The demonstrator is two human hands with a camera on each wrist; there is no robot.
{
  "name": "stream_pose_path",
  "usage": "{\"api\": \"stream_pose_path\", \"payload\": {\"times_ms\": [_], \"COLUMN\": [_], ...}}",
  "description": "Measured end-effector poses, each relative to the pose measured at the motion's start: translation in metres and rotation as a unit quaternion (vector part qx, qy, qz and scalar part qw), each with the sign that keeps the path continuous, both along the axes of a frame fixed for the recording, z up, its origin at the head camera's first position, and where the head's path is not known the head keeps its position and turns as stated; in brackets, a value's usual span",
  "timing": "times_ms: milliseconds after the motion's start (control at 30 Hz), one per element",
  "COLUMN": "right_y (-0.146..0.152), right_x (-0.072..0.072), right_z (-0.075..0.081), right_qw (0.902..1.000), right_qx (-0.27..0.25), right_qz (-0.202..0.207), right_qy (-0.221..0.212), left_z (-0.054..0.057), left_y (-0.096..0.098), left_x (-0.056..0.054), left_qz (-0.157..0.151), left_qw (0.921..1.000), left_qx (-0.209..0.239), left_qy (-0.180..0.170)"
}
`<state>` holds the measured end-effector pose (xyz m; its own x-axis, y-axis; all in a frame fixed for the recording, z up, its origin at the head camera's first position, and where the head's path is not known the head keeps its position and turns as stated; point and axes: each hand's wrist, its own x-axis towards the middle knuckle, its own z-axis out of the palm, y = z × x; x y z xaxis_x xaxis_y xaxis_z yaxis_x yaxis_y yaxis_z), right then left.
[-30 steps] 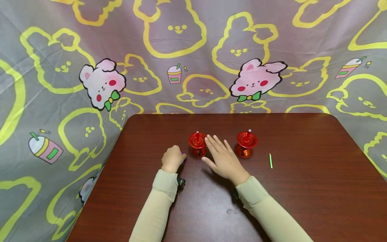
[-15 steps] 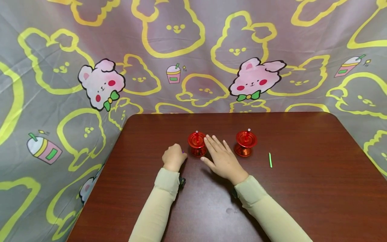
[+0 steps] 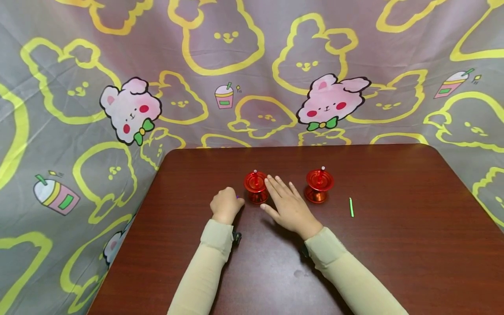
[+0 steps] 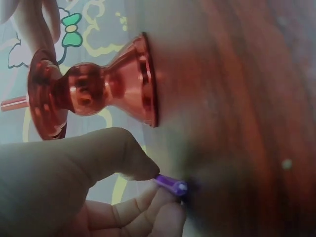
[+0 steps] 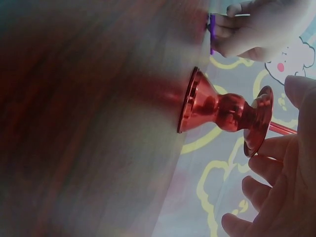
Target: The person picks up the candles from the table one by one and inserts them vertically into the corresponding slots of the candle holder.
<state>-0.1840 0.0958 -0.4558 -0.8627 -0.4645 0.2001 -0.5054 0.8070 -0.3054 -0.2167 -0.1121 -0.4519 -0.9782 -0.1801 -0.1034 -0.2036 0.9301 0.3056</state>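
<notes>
My left hand point(image 3: 225, 205) pinches a thin purple candle point(image 4: 172, 184) between thumb and fingers, low beside the left red candle holder. Only its end shows in the left wrist view; in the right wrist view more of its purple length appears. That shiny red candle holder point(image 3: 257, 195) stands upright, with a slim white-tipped red stick rising from its dish. My right hand point(image 3: 290, 211) has its fingers stretched out, fingertips right at the dish's rim on the right side. A matching red candle holder point(image 3: 318, 192) stands upright beyond my right hand, also with a white-tipped stick.
A thin green candle point(image 3: 351, 207) lies on the brown wooden table point(image 3: 397, 245), right of the second holder. Behind the table and at its sides hangs a grey curtain point(image 3: 271, 127) with yellow outlines and pink rabbits.
The left hand has turned slightly, so less of the purple candle shows in the head view. The right hand stays at the left holder; the whole head view has shifted a little.
</notes>
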Motion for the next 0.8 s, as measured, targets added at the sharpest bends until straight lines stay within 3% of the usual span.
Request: {"api": "stream_pose_path", "payload": {"times_ms": [400,800], "right_y": [0.000,-0.001], "right_x": [-0.001,0.000], "right_z": [-0.001,-0.001], "right_qw": [1.0000,1.0000], "right_qx": [0.002,-0.005], "right_qz": [0.000,0.006], "right_qy": [0.005,-0.001], "left_z": [0.005,-0.002], "left_y": [-0.010,-0.017], "left_x": [0.001,0.002], "left_qz": [-0.036,-0.054], "left_qw": [0.9953,0.9723], "left_qx": [0.083,0.193], "left_qy": [0.037,0.121]}}
